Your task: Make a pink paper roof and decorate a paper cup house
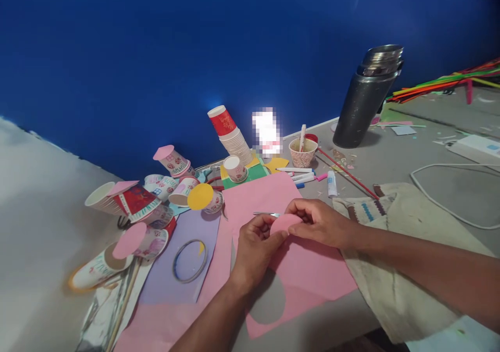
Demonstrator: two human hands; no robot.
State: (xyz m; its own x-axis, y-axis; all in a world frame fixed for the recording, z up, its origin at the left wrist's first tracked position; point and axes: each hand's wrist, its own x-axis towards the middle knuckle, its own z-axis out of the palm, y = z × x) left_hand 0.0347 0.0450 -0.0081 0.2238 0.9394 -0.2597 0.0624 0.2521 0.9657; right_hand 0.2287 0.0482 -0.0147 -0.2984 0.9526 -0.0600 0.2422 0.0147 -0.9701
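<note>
Between the fingertips of both hands is a round piece of pink paper [287, 223]. My left hand [255, 245] grips its left edge, and my right hand [316, 222] pinches it from the right. Pink sheets [312, 274] lie beneath the hands, one with a round hole cut through it near its lower left. Just behind the fingers, the metal tip of a tool, perhaps scissors [265, 214], pokes out; the rest of it is hidden. To the left, a roll of tape [190, 261] rests on purple paper [167, 284].
Several decorated paper cups [150, 242] crowd the left side. A stack of cups [236, 143], a bowl with a marker [302, 154], pens [300, 177] and a glue stick [332, 184] stand or lie behind. Right are a dark flask [365, 102], a cloth [406, 268] and a white cable [437, 206].
</note>
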